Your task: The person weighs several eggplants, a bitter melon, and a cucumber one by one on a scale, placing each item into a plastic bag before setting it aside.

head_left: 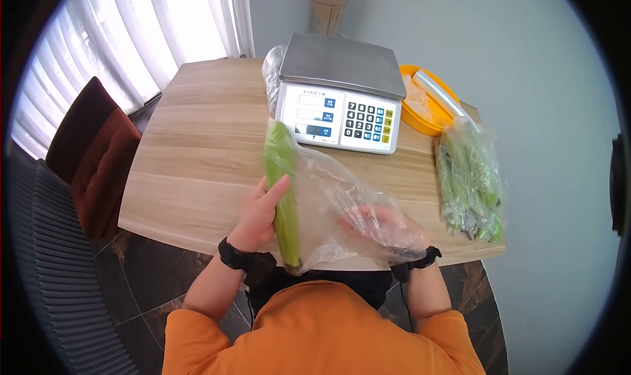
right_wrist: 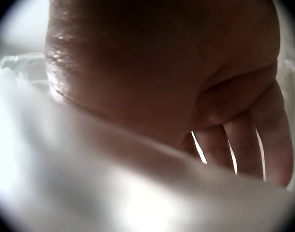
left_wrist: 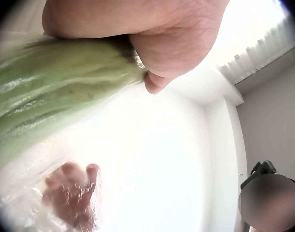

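Observation:
A long green vegetable (head_left: 281,178) lies inside a clear plastic bag (head_left: 328,197), its upper end at the front left corner of the scale (head_left: 338,115). My left hand (head_left: 261,210) grips it from the left, thumb on top. The left wrist view shows that hand (left_wrist: 138,24) round the green vegetable (left_wrist: 51,82). Film of the bag covers my right hand (head_left: 381,224), which is behind or inside the clear plastic. In the right wrist view the right hand's fingers (right_wrist: 239,140) are extended with narrow gaps between them, blurred film in front.
Bagged green vegetables (head_left: 470,181) lie at the table's right side. Behind them is an orange basin (head_left: 420,120) with a plastic roll (head_left: 439,93) across it. More clear plastic (head_left: 272,72) is left of the scale. A dark red chair (head_left: 98,158) stands left of the table (head_left: 190,151).

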